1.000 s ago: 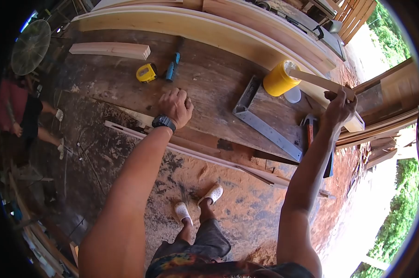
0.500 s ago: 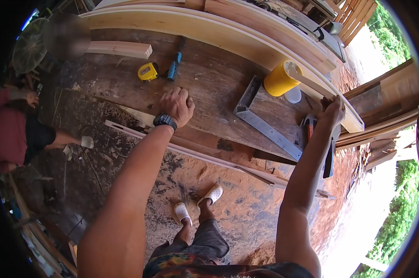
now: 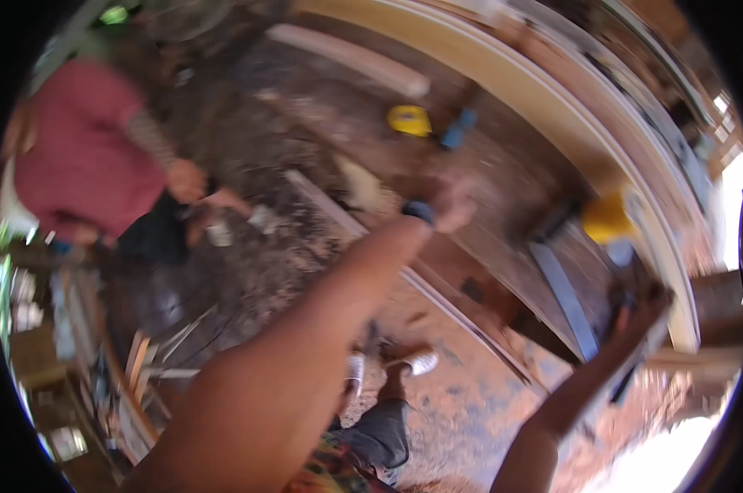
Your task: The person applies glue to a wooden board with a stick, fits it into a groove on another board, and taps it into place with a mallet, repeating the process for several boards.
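My left hand [image 3: 456, 204], with a dark watch on its wrist, is at the near part of the wooden workbench [image 3: 503, 193]; its fingers are smeared by motion. My right hand [image 3: 653, 301] is closed at the near right end of a long pale wooden board [image 3: 544, 86] standing on edge along the bench. Close to that hand lie a try square [image 3: 565, 300], a yellow tub [image 3: 608, 218] and a whitish lid [image 3: 621, 253]. Beyond my left hand are a yellow tape measure [image 3: 409, 121] and a blue-handled tool [image 3: 459, 129]. Everything is blurred.
A person in a red shirt [image 3: 92, 148] is low down at the left, hands near their knees. A squared timber [image 3: 351, 59] lies at the bench's far left. A long thin strip [image 3: 437, 304] runs along the near side, above the sawdust-strewn floor [image 3: 462, 394].
The view has swung left, so the bench and tools appear further right and the person in red shows more fully. Both hands stay near the same bench spots.
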{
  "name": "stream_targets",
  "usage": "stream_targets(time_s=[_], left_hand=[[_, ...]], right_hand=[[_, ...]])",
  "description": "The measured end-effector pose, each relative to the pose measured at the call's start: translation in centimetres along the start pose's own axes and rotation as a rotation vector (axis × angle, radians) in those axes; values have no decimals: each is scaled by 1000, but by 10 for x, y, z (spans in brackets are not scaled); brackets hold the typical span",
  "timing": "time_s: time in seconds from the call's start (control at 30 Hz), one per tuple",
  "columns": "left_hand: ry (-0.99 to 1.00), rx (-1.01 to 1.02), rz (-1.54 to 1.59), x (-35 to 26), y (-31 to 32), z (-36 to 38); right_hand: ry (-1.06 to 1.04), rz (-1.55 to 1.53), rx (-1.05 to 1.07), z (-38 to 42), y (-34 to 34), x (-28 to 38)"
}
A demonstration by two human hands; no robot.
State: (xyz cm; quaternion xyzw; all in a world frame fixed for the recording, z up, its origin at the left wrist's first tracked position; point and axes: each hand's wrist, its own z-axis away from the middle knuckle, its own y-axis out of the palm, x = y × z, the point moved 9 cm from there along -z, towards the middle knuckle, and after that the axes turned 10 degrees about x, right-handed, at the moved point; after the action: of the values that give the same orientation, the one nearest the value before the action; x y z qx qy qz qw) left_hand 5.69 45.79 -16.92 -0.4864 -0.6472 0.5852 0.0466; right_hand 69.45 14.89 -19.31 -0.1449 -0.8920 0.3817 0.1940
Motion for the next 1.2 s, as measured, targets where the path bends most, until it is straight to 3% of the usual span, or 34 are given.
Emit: stream_targets(time_s=[0.07, 0.1, 0.13, 0.2, 0.3, 0.43, 0.47, 0.57, 0.63, 0.67, 0.7, 0.77, 0.8, 0.87, 1.0, 1.07, 1.17, 1.2], left_hand=[[-41, -65, -116, 2, -7, 3], [-56, -90, -77, 1, -15, 5], [-26, -208, -118, -1, -17, 7], [-46, -135, -110, 1, -9, 4], [-27, -190, -134, -5, -19, 6], [-46, -156, -107, -9, -22, 6], [-36, -162, -103, -9, -23, 6], [-44, -143, -108, -9, -22, 5], [-39, -136, -104, -8, -20, 5], [-39, -139, -102, -8, -21, 4], [-45, -128, -113, -8, -20, 4], [-59, -101, -124, -8, -19, 3], [-60, -104, -124, -8, -21, 2], [-63, -85, -142, -9, -19, 1], [-75, -82, -142, -8, -19, 0], [-74, -87, -150, -7, -18, 0], [-71, -98, -159, -7, -19, 1], [-63, -99, -162, -8, -19, 0]], right_hand=[[372, -969, 180, 21, 10, 19], [533, -743, 118, 8, -23, 84], [530, -822, 139, 3, -4, 110], [376, -522, 46, 6, -28, 114], [138, 13, -100, 25, -73, 118], [-206, -19, -247, 88, -69, 172], [-204, -19, -248, 109, -56, 186], [-688, 908, -520, 215, -4, 286], [-992, 1548, -674, 290, 34, 310], [-1137, 1873, -741, 333, 22, 304], [-1794, 2372, -934, 382, 36, 271], [-2063, 2218, -1076, 425, 14, 287], [-2131, 2114, -1048, 448, 4, 296], [-1943, 2379, -1608, 405, -32, 351], [-1914, 2232, -1661, 425, -50, 371], [-1922, 2177, -1566, 443, -45, 363], [-1723, 1972, -2009, 451, -47, 358], [-1823, 1920, -2182, 454, -46, 340]])
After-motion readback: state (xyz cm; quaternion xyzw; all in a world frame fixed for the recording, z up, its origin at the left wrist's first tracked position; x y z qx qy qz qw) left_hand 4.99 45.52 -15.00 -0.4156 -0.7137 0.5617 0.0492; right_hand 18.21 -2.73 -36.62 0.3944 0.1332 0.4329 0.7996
